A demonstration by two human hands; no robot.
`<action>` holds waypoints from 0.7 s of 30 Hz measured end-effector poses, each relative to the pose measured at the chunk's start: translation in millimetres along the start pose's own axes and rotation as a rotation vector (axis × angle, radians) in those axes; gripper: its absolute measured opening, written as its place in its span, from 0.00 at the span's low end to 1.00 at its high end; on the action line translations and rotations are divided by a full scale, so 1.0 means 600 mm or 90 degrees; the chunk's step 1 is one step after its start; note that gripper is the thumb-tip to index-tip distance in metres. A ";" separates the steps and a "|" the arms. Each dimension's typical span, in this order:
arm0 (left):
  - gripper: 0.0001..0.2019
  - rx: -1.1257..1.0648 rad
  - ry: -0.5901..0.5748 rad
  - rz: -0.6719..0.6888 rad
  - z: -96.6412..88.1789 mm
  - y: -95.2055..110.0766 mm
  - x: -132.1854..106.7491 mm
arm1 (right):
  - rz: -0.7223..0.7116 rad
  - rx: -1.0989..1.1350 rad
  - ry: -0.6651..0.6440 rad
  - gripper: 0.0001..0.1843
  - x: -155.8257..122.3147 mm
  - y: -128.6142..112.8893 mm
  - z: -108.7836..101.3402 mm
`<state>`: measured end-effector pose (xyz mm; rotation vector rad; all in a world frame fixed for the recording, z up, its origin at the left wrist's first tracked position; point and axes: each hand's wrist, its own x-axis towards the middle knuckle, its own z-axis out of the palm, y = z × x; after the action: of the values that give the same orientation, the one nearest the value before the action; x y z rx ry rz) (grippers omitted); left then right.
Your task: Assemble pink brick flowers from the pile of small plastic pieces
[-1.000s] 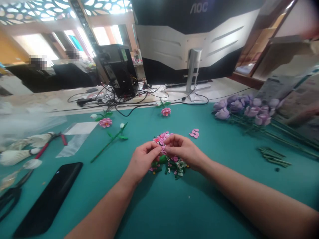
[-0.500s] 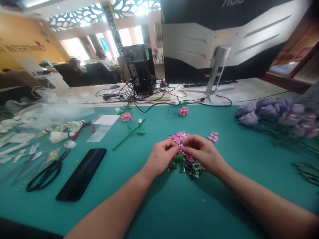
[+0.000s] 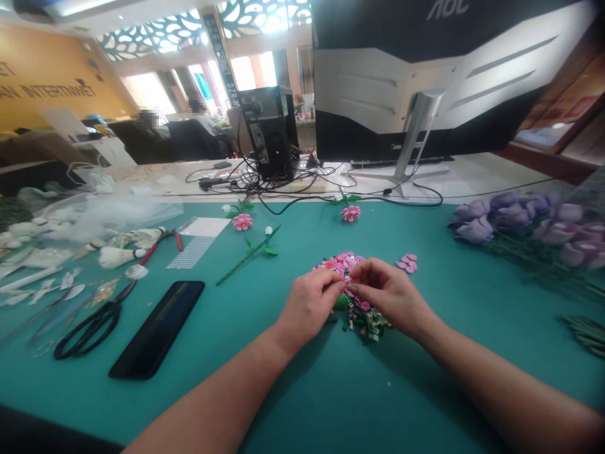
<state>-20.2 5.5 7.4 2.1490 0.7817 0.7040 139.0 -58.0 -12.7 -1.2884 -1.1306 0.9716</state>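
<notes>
Working above a heap of small pink and green plastic bricks [image 3: 359, 315], the person brings the left hand [image 3: 309, 306] and the right hand [image 3: 390, 296] close together in the head view. The fingers are curled and the fingertips nearly meet, as in a pinch, but any piece between them is too small to tell. The heap lies on a teal table mat [image 3: 302, 403], with loose pink petal pieces [image 3: 407, 263] just beside it. The step in hand seems to be small work on these pieces, and it calls for a steady, careful pinch. Compared with the earlier frame, the hands stay over the heap, while the view is turned slightly.
</notes>
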 end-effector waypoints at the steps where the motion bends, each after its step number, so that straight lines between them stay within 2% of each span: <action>1: 0.10 0.014 0.000 0.014 0.000 0.000 -0.001 | 0.000 0.001 0.000 0.14 0.000 0.000 0.000; 7: 0.10 0.053 -0.002 0.041 -0.001 -0.002 -0.002 | -0.003 0.016 0.008 0.15 -0.001 0.000 0.000; 21: 0.09 0.045 -0.002 0.056 -0.001 0.004 -0.007 | -0.010 -0.011 -0.012 0.14 -0.004 -0.008 -0.004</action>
<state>-22.7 1.6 8.7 2.2601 0.7230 0.7273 140.7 -60.9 -8.2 -1.2856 -1.1642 0.9656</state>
